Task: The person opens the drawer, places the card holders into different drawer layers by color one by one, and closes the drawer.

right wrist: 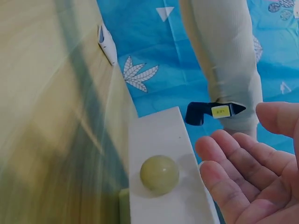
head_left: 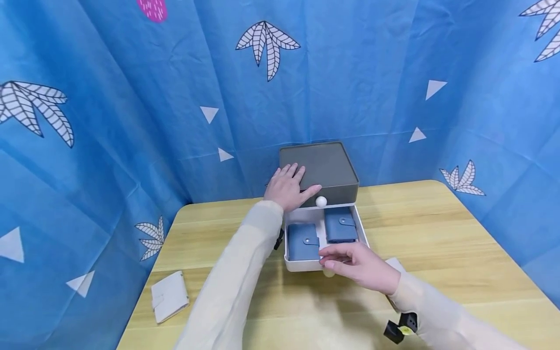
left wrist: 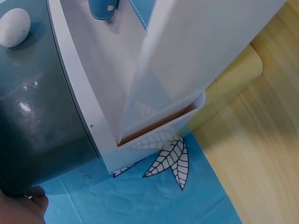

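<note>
A small cabinet point(head_left: 321, 165) with a dark grey top stands at the back of the table. My left hand point(head_left: 286, 189) rests on its top near the left front edge, fingers spread. Below the upper white knob point(head_left: 321, 201), a white drawer point(head_left: 302, 266) is pulled out. In it lie two blue snap-strap wallets, one at the left point(head_left: 302, 241) and one at the back right point(head_left: 341, 224). My right hand point(head_left: 356, 265) hovers at the drawer's front right, fingers loosely bent and holding nothing. The right wrist view shows the drawer's round knob point(right wrist: 159, 175) beside those fingers.
A white wallet-like item point(head_left: 170, 296) lies at the table's left side. Another pale item point(head_left: 395, 264) is partly hidden behind my right wrist. A blue patterned curtain point(head_left: 372, 97) hangs round the back and sides of the wooden table point(head_left: 437, 233).
</note>
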Available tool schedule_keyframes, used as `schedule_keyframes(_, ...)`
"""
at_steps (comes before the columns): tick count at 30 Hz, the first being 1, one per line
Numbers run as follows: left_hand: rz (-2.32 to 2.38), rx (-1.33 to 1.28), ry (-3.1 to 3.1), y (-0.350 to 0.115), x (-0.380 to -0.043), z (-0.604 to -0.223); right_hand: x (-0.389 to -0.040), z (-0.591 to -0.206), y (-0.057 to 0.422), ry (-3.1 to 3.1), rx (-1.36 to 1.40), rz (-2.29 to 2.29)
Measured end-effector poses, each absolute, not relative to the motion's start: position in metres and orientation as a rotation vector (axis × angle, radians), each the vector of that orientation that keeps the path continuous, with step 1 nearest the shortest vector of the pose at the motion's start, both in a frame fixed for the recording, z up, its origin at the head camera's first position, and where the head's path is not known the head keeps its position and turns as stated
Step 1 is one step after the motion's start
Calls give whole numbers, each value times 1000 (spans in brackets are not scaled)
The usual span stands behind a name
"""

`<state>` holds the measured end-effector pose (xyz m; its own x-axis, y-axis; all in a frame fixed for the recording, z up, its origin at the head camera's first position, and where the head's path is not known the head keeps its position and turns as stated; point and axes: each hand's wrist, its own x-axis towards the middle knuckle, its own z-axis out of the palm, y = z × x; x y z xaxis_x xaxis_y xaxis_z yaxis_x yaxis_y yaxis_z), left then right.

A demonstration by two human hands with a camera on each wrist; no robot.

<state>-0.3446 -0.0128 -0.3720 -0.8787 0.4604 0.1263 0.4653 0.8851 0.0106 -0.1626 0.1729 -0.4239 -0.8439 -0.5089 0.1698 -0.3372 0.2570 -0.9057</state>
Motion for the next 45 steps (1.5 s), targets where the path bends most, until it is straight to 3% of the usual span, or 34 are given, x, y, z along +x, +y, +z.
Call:
schedule_keyframes(31,-73,-690,-2949,-10,-347,-373,-143,-461,206,1953,-439,-1736)
schedule_keyframes(45,-73,-697,-2953,-12,-345,-371,-147,-494,185,1742,-316,-1806)
